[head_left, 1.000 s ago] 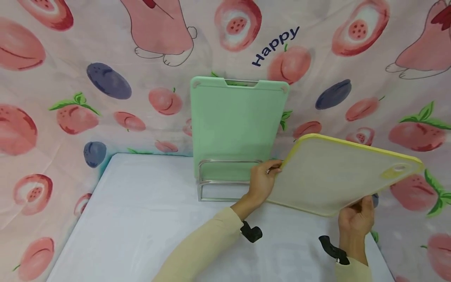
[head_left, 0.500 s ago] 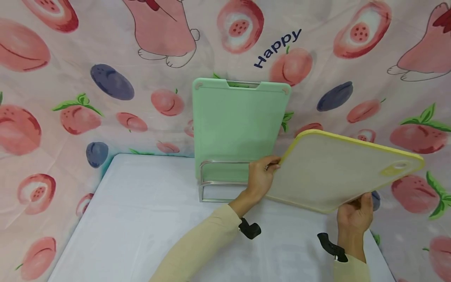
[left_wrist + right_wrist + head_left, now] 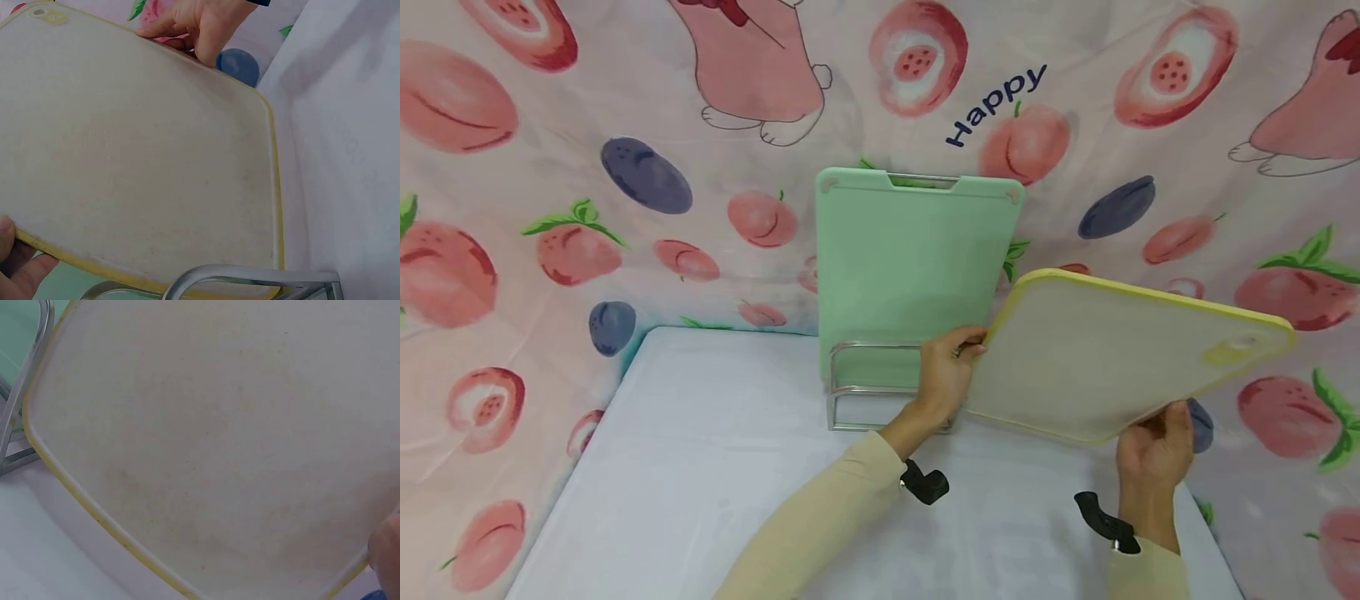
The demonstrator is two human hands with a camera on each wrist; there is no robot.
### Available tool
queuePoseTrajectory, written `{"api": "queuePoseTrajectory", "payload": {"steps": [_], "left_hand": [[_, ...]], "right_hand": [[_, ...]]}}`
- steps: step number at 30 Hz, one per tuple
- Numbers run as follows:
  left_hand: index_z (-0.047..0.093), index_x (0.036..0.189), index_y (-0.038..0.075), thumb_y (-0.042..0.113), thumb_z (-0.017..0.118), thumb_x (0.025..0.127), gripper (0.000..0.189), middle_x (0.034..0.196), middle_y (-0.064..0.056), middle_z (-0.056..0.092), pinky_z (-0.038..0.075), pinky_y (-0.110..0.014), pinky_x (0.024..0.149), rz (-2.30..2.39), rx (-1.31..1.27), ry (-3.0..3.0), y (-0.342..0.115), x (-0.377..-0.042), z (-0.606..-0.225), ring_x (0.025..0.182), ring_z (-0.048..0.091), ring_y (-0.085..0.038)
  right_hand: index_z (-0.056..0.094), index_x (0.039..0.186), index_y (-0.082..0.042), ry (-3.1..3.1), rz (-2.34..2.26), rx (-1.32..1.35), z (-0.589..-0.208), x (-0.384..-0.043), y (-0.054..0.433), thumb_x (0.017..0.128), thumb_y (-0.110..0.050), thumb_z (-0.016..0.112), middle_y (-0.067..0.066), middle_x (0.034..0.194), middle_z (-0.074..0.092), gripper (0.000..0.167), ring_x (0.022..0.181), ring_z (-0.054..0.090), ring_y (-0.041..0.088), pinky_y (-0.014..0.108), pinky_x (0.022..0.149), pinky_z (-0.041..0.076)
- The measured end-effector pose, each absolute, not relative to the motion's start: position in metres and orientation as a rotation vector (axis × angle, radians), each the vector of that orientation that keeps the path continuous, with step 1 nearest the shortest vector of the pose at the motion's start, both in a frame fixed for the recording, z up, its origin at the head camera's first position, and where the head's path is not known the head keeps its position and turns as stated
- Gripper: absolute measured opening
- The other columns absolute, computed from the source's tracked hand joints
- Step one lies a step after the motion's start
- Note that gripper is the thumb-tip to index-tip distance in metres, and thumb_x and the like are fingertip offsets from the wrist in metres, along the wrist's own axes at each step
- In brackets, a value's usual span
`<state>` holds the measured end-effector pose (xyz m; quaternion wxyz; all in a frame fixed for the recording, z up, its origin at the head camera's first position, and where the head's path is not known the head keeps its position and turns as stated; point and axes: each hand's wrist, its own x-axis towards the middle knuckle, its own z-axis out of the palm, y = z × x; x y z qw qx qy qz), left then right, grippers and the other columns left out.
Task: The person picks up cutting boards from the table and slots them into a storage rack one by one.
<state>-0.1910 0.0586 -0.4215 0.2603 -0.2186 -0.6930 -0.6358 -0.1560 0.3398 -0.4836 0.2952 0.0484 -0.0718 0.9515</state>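
A whitish cutting board point(image 3: 1097, 358) with a yellow rim is held tilted in the air, its handle hole toward the upper right. My left hand point(image 3: 946, 371) pinches its left edge, beside the metal rack point(image 3: 850, 389). From below, my right hand point(image 3: 1153, 446) grips the lower right edge, thumb on the near face. A green cutting board point(image 3: 917, 258) stands upright in the rack. In the left wrist view, the whitish board's lower corner overlaps the rack's bar point(image 3: 237, 273). Its stained face fills most of the right wrist view.
The rack stands at the back of a white-covered table point(image 3: 700, 467). Behind the table hangs a fruit-print cloth point(image 3: 820, 83), which also runs down both sides. A black strap point(image 3: 1105, 521) sits at each wrist.
Both hands have shifted the whitish board slightly up and to the left, nearer the rack. The green board stays in the rack; the head view has drifted a little.
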Motion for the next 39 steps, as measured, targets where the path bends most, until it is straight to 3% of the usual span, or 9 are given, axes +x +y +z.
{"api": "queuePoseTrajectory", "payload": {"steps": [5,15,25,32,39], "left_hand": [[0.069,0.097,-0.011,-0.011,0.07,0.077,0.02,0.088,-0.021,0.07,0.056,-0.03,0.067,-1.723,-0.579,-1.849,0.052,-0.193,-0.425,0.077,0.069,-0.03],[0.066,0.089,-0.018,-0.019,0.069,0.073,0.017,0.081,-0.029,0.067,0.056,-0.042,0.06,-1.667,-0.559,-1.74,0.037,-0.172,-0.402,0.068,0.067,-0.039],[0.066,0.09,-0.018,-0.018,0.068,0.075,0.015,0.082,-0.028,0.067,0.057,-0.04,0.062,-1.709,-0.483,-1.731,0.033,-0.169,-0.403,0.07,0.067,-0.038],[0.066,0.093,-0.018,-0.016,0.067,0.078,0.015,0.085,-0.029,0.067,0.056,-0.046,0.062,-1.763,-0.438,-1.727,0.03,-0.18,-0.418,0.072,0.066,-0.041],[0.069,0.096,-0.009,-0.007,0.07,0.08,0.016,0.087,-0.02,0.07,0.056,-0.038,0.062,-1.691,-0.405,-1.766,0.022,-0.191,-0.433,0.072,0.068,-0.031]], "right_hand": [[0.061,0.085,0.016,-0.257,2.545,0.157,-0.477,-0.157,0.337,0.083,0.012,0.063,0.025,0.089,0.063,0.005,0.08,0.058,0.034,0.039,0.077,0.048],[0.059,0.078,0.015,-0.397,2.511,0.182,-0.463,-0.16,0.33,0.088,0.009,0.059,0.023,0.083,0.06,0.011,0.079,0.057,0.031,0.035,0.075,0.047],[0.062,0.081,0.016,-0.453,2.465,0.173,-0.455,-0.163,0.323,0.087,0.01,0.06,0.022,0.082,0.06,0.009,0.08,0.058,0.031,0.034,0.074,0.047],[0.062,0.083,0.018,-0.401,2.532,0.17,-0.449,-0.165,0.317,0.087,0.012,0.058,0.024,0.084,0.06,0.008,0.08,0.058,0.032,0.035,0.074,0.048],[0.062,0.082,0.018,-0.376,2.58,0.147,-0.448,-0.168,0.308,0.087,0.013,0.057,0.024,0.083,0.06,0.008,0.078,0.057,0.032,0.035,0.073,0.047]]}}
